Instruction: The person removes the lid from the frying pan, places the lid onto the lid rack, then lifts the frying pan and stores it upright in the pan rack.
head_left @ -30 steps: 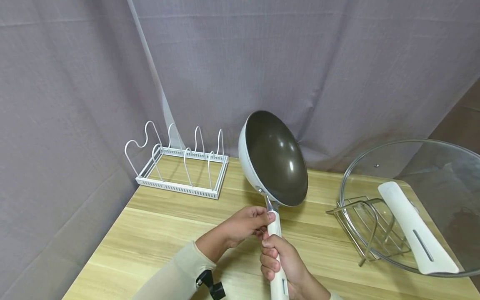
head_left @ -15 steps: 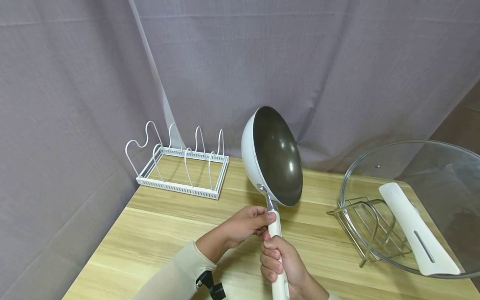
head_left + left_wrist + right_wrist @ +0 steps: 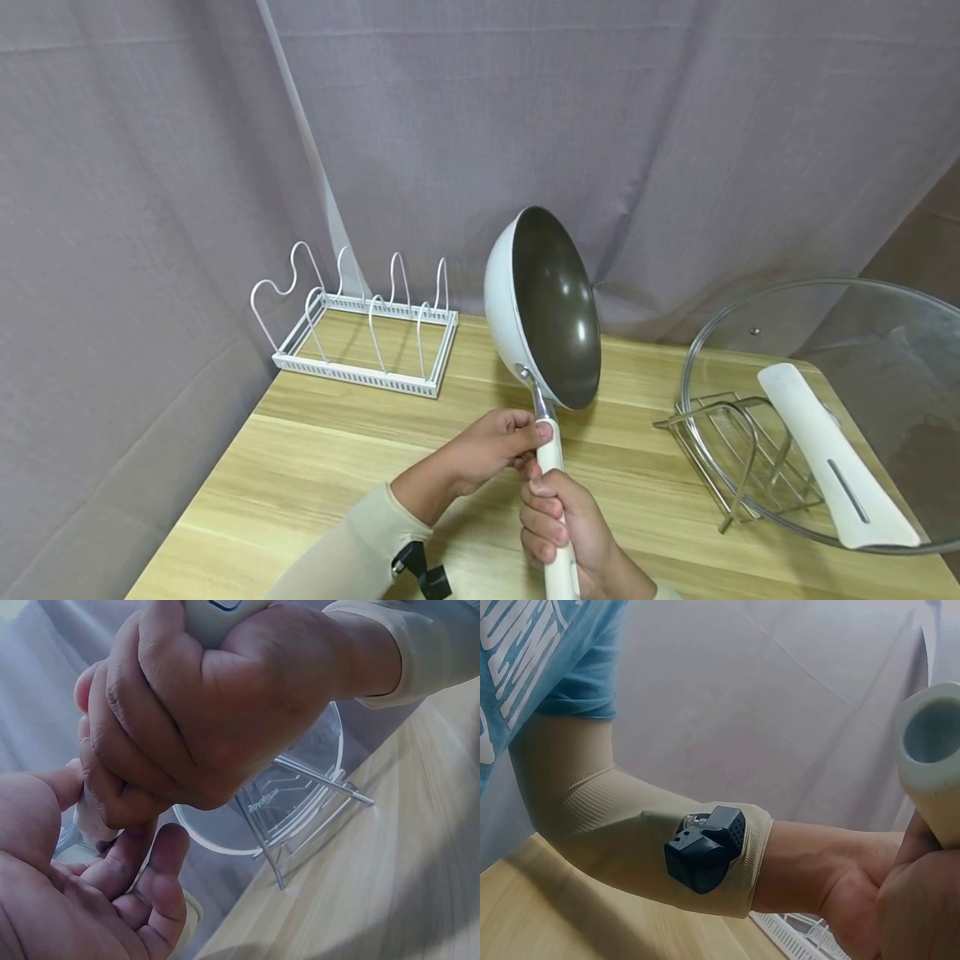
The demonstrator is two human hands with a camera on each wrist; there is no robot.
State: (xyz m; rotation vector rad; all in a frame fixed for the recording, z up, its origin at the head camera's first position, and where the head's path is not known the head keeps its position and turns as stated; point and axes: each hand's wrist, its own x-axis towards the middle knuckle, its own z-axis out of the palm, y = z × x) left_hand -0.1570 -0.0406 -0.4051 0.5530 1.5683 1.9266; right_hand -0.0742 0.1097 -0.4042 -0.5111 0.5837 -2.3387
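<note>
A deep wok (image 3: pixel 558 308), white outside and dark inside, is held up over the table, its bowl tilted on edge and opening to the right. My right hand (image 3: pixel 566 529) wraps round the lower part of its white handle (image 3: pixel 550 450). Higher up, just below the metal neck, my left hand (image 3: pixel 491 450) pinches the handle between thumb and fingers. In the left wrist view the curled right hand (image 3: pixel 195 712) covers most of the handle, with the left hand (image 3: pixel 67 877) beneath it. The handle's hollow end (image 3: pixel 934 731) shows in the right wrist view.
A white wire rack (image 3: pixel 360 379) with upright loops stands at the table's back left. On the right, a glass lid (image 3: pixel 720 333) with a long white handle (image 3: pixel 836 458) leans in a metal wire stand (image 3: pixel 738 458). Grey curtains (image 3: pixel 480 125) hang behind the wooden table (image 3: pixel 300 467).
The wok's bowl has turned so its dark inside shows narrower and more of its white outside is seen. It has also risen slightly. Both hands keep their hold on the handle.
</note>
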